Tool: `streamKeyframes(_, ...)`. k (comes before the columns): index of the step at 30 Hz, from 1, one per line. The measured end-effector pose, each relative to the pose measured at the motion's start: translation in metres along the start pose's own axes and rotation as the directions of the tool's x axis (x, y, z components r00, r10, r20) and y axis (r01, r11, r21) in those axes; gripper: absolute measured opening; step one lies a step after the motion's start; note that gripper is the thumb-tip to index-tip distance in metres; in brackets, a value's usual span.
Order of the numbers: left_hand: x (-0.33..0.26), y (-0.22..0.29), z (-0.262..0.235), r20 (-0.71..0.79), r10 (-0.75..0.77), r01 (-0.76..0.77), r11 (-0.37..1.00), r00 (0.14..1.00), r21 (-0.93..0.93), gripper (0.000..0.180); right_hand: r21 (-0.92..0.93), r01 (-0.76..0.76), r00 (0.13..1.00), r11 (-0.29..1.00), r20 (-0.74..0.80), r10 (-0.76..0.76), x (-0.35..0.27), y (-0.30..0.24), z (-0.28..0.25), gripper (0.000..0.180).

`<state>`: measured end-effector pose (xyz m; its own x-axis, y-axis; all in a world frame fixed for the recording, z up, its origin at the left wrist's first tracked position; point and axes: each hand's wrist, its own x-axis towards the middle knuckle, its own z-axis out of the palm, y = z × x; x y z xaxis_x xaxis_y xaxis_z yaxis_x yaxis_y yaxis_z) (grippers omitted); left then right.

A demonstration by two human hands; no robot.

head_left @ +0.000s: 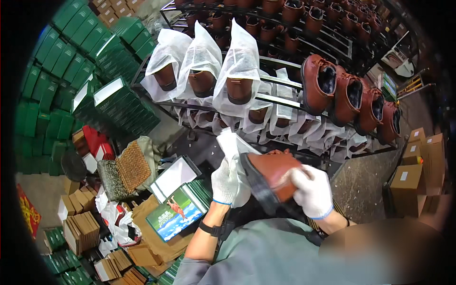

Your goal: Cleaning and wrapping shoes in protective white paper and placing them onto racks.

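In front of my body, a brown leather shoe (275,172) with a dark sole lies tilted between my hands. My right hand (312,192), in a white knit glove, is closed on one end of it. On the shoe's other side, my gloved left hand (225,185) grips a thin white cloth shoe bag (230,145). The bag hangs beside the sole; whether any of the shoe is inside its mouth is hidden. Just beyond, three bagged shoes (202,83) stand on the rack's upper bars, while several uncovered brown shoes (348,97) sit to their right.
The metal shoe rack (278,101) crosses ahead, with more bagged shoes on a lower tier. Green shoeboxes (54,61) are stacked high at left. A beaded seat (134,164) and a box with a picture lid (178,214) lie left of my arm; brown cartons (407,184) stand right.
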<state>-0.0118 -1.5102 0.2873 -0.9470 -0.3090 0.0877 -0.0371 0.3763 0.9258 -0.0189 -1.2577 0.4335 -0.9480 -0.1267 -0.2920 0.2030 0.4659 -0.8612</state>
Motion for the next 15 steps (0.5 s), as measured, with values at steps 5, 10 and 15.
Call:
streamKeyframes(5, 0.01, 0.0, -0.001, 0.253, 0.065, -0.122, 0.969, 0.965, 0.217, 0.026, -0.42, 0.736, 0.648, 0.531, 0.665, -0.372, 0.016, -0.013, 0.003, 0.02)
streamKeyframes(10, 0.031, 0.067, -0.005, 0.349, 0.146, -0.206, 0.968, 0.926, 0.141, 0.028, -0.299, 0.725, 0.611, 0.62, 0.693, -0.381, 0.02, -0.02, -0.005, 0.026)
streamKeyframes(15, 0.023, 0.071, -0.018, 0.346, 0.227, -0.294, 0.943, 0.91, 0.154, 0.024, -0.227, 0.438, 0.89, 0.87, 0.245, -0.384, 0.027, -0.003, 0.006, 0.027)
